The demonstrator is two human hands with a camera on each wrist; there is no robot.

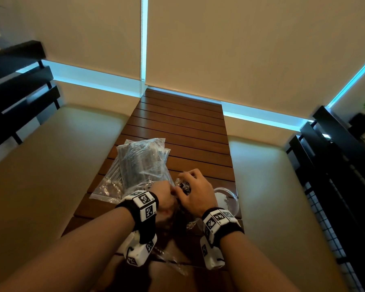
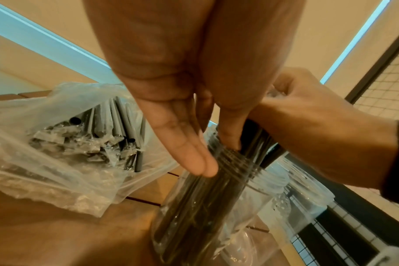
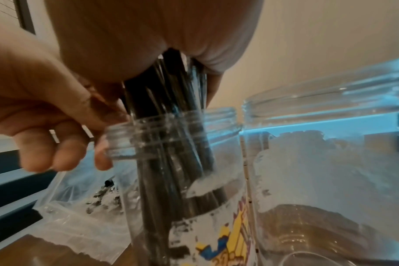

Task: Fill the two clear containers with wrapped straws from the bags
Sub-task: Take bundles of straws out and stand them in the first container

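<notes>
Both hands meet over the near end of a slatted wooden table (image 1: 183, 127), working at a clear jar (image 3: 182, 180) that stands upright on it. The right hand (image 1: 195, 193) is closed round the tops of a bundle of dark wrapped straws (image 3: 171, 111), whose lower ends already reach deep into the jar through its threaded mouth; the thumb and fingers curl about the bundle just above the rim. The left hand (image 1: 163, 196) sits on the other side of the same jar: in its own wrist view its fingers (image 2: 194, 156) lie straight and close together, tips touching the jar's neck, and the thumb presses against the straws at the mouth, so it steadies rather than grasps. The jar carries scraps of a torn label, with a bit of yellow and blue print low on its wall. Just beside it to the right stands a second jar (image 3: 330, 162), also clear, with white label residue on its side and no straws visible inside. To the left of the hands lie the bags (image 1: 139, 165), crinkled clear plastic, one over another, still holding many dark straws in their wrappers; one bag's open mouth (image 2: 64, 136) faces the left wrist. Another piece of clear plastic (image 1: 173, 264) lies on the table under the wrists.
</notes>
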